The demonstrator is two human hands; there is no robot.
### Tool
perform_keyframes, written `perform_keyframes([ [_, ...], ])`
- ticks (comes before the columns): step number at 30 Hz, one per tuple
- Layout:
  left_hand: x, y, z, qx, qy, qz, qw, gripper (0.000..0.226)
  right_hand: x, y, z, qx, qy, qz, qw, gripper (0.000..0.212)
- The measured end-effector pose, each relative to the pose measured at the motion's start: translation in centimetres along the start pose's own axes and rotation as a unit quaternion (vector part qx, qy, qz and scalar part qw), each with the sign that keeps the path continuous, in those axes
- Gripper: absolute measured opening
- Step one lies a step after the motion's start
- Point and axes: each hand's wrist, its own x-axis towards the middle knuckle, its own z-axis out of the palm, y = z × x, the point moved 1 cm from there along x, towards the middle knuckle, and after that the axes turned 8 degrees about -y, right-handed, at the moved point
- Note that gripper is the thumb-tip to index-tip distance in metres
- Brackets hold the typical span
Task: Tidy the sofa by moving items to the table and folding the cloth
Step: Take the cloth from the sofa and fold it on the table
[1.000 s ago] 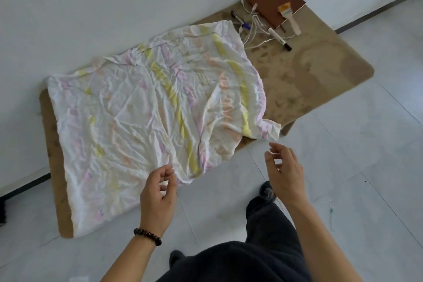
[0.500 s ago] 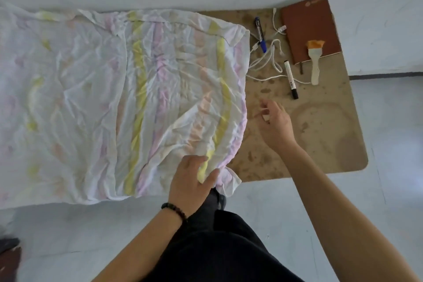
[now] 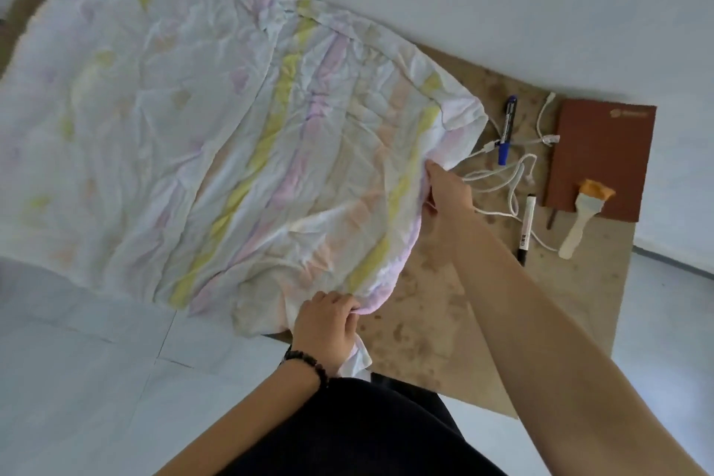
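A crumpled white cloth [image 3: 216, 135] with yellow and pink stripes lies spread over a low brown mat [image 3: 456, 328] against the wall. My left hand [image 3: 326, 325] grips the cloth's near right corner at the mat's front edge. My right hand [image 3: 448, 193] pinches the cloth's right edge, further back. To the right on the mat lie a brown notebook [image 3: 602, 155], a small brush [image 3: 583, 216] with an orange tip, a blue marker [image 3: 507, 129], a black marker [image 3: 526, 228] and a tangled white cable [image 3: 514, 182].
A white wall [image 3: 502, 4] runs along the back of the mat. Pale tiled floor [image 3: 96, 359] lies in front and to the right. My dark trousers [image 3: 347, 433] fill the bottom centre.
My right hand moved from above the bare mat to the cloth's right edge and took hold of it. My left hand closed on the near corner. The camera view tilted.
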Motion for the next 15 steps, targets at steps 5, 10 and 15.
perform_keyframes([
  [5,-2.4,2.8,-0.5,-0.208,0.105,-0.095,0.968,0.012,0.0,-4.4,-2.9,0.073,-0.037,-0.075,0.994,0.03],
  [10,-5.5,6.4,0.5,-0.169,0.185,-0.14,0.958,0.026,2.2,-6.1,-6.4,0.061,-0.135,-0.008,0.989,0.049],
  [15,-8.1,8.5,-0.2,-0.063,0.255,-0.154,0.952,0.035,-2.5,-10.5,-8.6,0.058,-0.11,-0.186,0.975,0.011],
])
